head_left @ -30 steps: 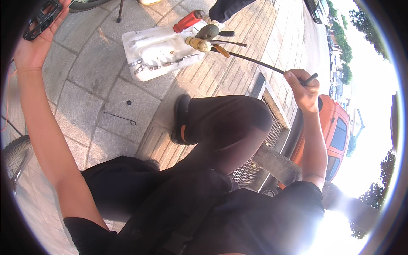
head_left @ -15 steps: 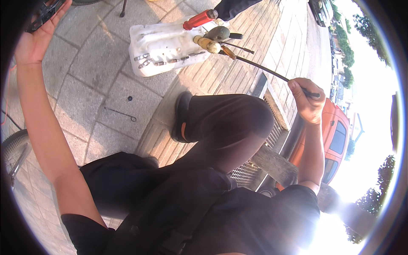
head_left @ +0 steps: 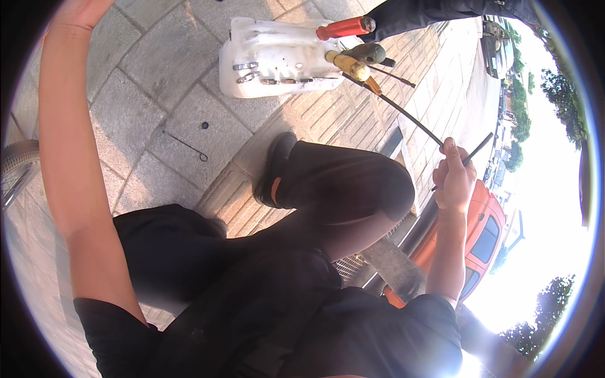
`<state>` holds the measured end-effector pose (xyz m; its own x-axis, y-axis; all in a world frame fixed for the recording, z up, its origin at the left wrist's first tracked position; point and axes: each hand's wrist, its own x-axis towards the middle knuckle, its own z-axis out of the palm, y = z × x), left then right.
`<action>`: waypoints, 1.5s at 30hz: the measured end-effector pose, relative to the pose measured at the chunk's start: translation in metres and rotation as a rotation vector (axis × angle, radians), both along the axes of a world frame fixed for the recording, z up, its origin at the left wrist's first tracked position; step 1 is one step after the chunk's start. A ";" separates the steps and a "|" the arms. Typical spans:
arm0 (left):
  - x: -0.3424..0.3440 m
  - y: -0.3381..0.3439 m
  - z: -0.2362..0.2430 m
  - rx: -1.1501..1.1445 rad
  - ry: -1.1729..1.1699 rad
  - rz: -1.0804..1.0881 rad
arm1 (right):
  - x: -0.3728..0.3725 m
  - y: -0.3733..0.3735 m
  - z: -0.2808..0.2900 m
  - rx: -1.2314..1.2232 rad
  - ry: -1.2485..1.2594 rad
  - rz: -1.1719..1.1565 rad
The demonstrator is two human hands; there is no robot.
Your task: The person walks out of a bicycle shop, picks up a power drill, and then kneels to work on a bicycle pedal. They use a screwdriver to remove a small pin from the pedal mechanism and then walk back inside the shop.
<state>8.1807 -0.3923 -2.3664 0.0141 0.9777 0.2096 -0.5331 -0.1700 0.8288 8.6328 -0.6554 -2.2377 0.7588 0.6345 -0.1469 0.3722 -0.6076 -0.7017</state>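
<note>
At the upper right my right hand (head_left: 455, 179) is closed round a short black rod (head_left: 480, 148), whose end sticks out past the fingers. A long thin dark rod (head_left: 413, 118) runs from the tools in the white plastic container (head_left: 232, 47) to this hand; whether it is gripped too I cannot tell. In the container lie a red-handled tool (head_left: 345, 28), a yellowish wooden handle (head_left: 348, 65), a dark rounded handle (head_left: 367, 53) and several small metal parts (head_left: 247, 71). My left hand (head_left: 74, 12) reaches to the upper left edge, its fingers out of view.
On the paving (head_left: 148, 57) lie a thin hooked wire (head_left: 186, 146) and a small black round piece (head_left: 205, 125). A wheel (head_left: 19, 167) stands at the left edge. Another person's dark trouser leg (head_left: 428, 16) is at the top. Beyond my right arm is an orange vehicle (head_left: 482, 236).
My right hand has dropped slightly, and the short black rod now angles up from it. My left hand has moved up, taking the black object it held out of view. The whole view has shifted.
</note>
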 end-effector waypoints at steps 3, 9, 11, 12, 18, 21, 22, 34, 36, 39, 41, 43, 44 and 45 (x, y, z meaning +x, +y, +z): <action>-0.010 -0.001 -0.001 -0.008 -0.016 -0.007 | -0.001 0.000 -0.009 0.047 0.149 -0.072; -0.023 -0.004 -0.001 -0.042 -0.051 -0.029 | -0.012 0.009 0.007 0.094 -0.646 0.776; -0.017 -0.003 -0.003 -0.055 -0.058 -0.036 | -0.025 0.008 0.012 0.098 -0.862 1.171; -0.010 -0.001 -0.003 -0.063 -0.069 -0.044 | -0.029 0.004 0.017 0.023 -0.925 1.286; -0.019 -0.006 0.010 -0.124 -0.106 -0.031 | -0.071 -0.009 0.000 -0.032 -0.759 0.940; -0.022 -0.005 0.007 -0.194 -0.131 -0.015 | -0.067 0.010 -0.003 -0.079 -0.499 0.594; -0.023 -0.006 0.008 -0.176 -0.139 -0.028 | -0.055 0.022 0.008 -0.131 -0.458 0.578; -0.044 -0.010 0.021 -0.221 -0.194 -0.123 | -0.061 0.127 0.012 -0.610 -0.606 0.950; -0.050 -0.012 0.024 -0.236 -0.220 -0.117 | -0.080 0.147 0.019 -0.508 -0.665 0.902; -0.058 0.002 0.029 -0.261 -0.269 -0.232 | -0.078 0.136 0.040 -0.280 -1.017 1.141; -0.065 0.009 0.033 -0.101 -0.290 -0.178 | -0.123 0.115 0.069 -0.076 -1.052 1.222; -0.087 0.005 0.040 -0.198 -0.326 -0.189 | -0.170 0.096 0.067 0.193 -0.757 1.209; -0.102 0.003 0.037 -0.186 -0.324 -0.221 | -0.187 0.084 0.062 0.255 -0.626 1.272; -0.118 -0.002 0.033 -0.176 -0.321 -0.253 | -0.209 0.075 0.055 0.302 -0.456 1.380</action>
